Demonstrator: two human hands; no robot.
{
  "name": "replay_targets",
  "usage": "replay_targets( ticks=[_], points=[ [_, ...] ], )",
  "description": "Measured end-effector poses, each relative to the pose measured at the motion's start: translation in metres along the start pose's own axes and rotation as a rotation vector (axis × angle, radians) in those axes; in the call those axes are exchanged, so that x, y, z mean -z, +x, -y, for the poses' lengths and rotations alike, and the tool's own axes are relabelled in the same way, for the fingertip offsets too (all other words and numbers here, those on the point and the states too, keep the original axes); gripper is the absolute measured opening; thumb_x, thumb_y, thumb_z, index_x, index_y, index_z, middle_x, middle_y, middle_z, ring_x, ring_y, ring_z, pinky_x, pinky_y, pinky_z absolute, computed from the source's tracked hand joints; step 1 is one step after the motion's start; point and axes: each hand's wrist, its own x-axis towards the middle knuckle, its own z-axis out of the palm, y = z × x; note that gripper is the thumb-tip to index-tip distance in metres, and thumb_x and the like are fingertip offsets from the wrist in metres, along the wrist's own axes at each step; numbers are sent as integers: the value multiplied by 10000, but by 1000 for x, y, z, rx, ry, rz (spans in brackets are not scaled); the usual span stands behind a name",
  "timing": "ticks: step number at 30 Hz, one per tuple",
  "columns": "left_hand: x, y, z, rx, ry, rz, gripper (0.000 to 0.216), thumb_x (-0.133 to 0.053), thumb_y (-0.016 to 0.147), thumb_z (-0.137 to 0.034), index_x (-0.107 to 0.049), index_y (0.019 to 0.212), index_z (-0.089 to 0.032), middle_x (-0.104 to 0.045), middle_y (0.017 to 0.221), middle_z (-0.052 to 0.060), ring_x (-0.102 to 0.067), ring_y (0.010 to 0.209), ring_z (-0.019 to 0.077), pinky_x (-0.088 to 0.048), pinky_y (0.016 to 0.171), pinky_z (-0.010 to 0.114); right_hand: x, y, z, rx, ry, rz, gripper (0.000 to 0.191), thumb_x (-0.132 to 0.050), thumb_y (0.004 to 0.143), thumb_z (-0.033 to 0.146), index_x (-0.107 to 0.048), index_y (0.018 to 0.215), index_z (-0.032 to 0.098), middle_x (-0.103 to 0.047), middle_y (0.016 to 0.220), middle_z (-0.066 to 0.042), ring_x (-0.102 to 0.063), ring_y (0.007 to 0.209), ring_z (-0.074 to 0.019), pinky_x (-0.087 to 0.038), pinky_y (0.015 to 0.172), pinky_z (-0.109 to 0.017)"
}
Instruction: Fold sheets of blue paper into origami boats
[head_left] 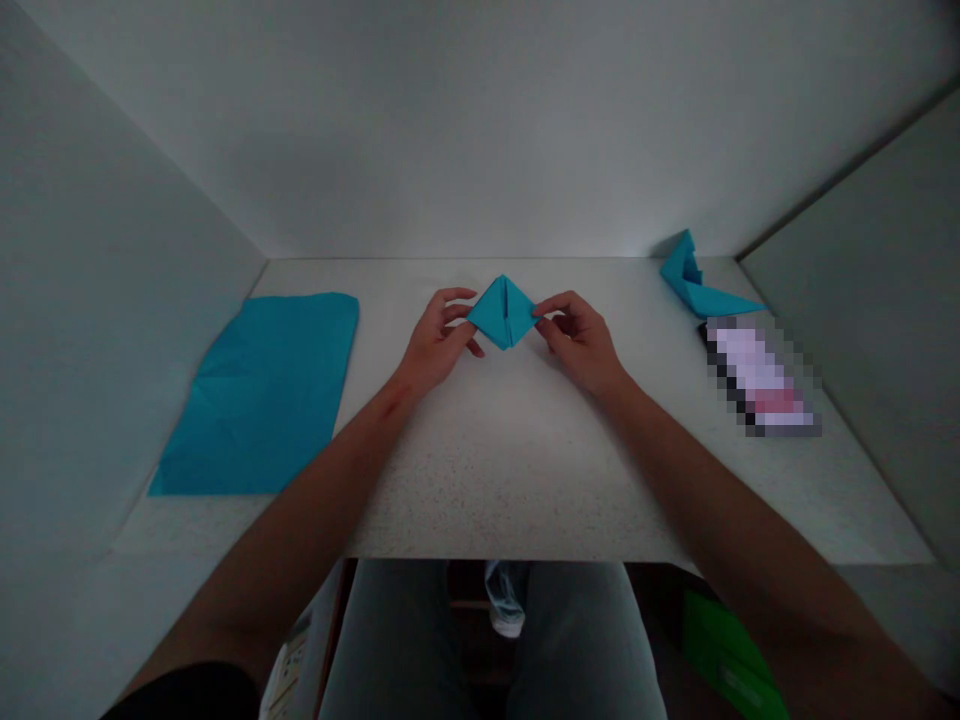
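Note:
A small blue paper piece, folded into a diamond shape, is held up just above the white table at its middle. My left hand pinches the diamond's left corner with fingers closed. My right hand pinches its right corner the same way. A crease runs down the middle of the diamond.
A stack of flat blue paper sheets lies at the table's left. A finished folded blue paper figure sits at the back right, and a blurred flat object lies just in front of it. White walls close in on three sides.

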Motion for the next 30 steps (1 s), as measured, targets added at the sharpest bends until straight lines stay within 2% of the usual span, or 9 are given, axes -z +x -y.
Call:
replay_targets(
  ticks=[3,7,12,14,17,20,24,28,30],
  points=[
    [3,0,0,2,-55,118,387,-718,955,-414,-657,1277,-207,-807,1079,62,-755,681,158,-684,710,356,0,0,2,46,-39,-20,59,-761,975,297,-732,1016,265,-752,938,3,-488,574,-101,-387,553,-292],
    [3,-3,-1,5,-79,245,487,-838,936,-509,-681,1264,-185,-825,1095,98,-838,919,248,-688,896,408,2,-1,6,129,-119,-32,34,-742,955,254,-762,981,258,-767,923,2,-503,598,-110,-428,594,-302],
    [0,-6,-2,15,-71,266,640,-911,897,-635,-682,1297,-191,-828,1172,128,-822,1054,270,-661,970,405,4,-2,11,202,-182,-21,68,-723,964,245,-784,993,258,-788,976,-11,-537,633,-119,-467,611,-308],
    [-1,-6,-2,-6,-68,237,675,-898,883,-697,-703,1280,-186,-820,1157,120,-802,1045,268,-655,956,398,4,-1,13,221,-193,-13,80,-718,970,236,-788,997,265,-780,993,-16,-544,656,-126,-482,624,-311],
    [-2,-6,-3,-4,5,173,698,-893,858,-744,-740,1249,-187,-796,1052,86,-767,947,239,-647,858,355,4,-1,13,235,-197,-1,79,-720,974,237,-788,987,275,-746,992,-30,-543,681,-141,-492,621,-321],
    [-2,-5,-4,0,127,93,633,-908,857,-696,-778,1218,-192,-776,1002,64,-719,845,193,-611,754,299,3,-1,14,248,-201,25,60,-731,972,251,-784,979,281,-727,1006,-46,-542,681,-151,-487,597,-331],
    [0,-1,-4,-89,244,-2,426,-870,897,-592,-816,1068,-205,-761,971,57,-697,851,179,-573,729,274,3,-2,15,240,-183,36,71,-755,985,316,-763,1045,280,-712,1014,-36,-517,629,-128,-487,584,-330],
    [0,-2,-8,-73,270,2,340,-840,911,-535,-831,1014,-210,-778,920,48,-693,762,168,-568,681,276,3,-4,15,170,-113,56,280,-787,1000,375,-719,1257,287,-710,1099,-29,-503,609,-100,-461,557,-302],
    [-1,-4,-11,-51,298,44,344,-832,922,-539,-853,1031,-213,-799,903,44,-689,744,167,-551,670,277,2,-4,14,177,-106,77,274,-801,1010,417,-734,1241,285,-701,1105,-33,-501,612,-97,-451,557,-300]
  ],
)
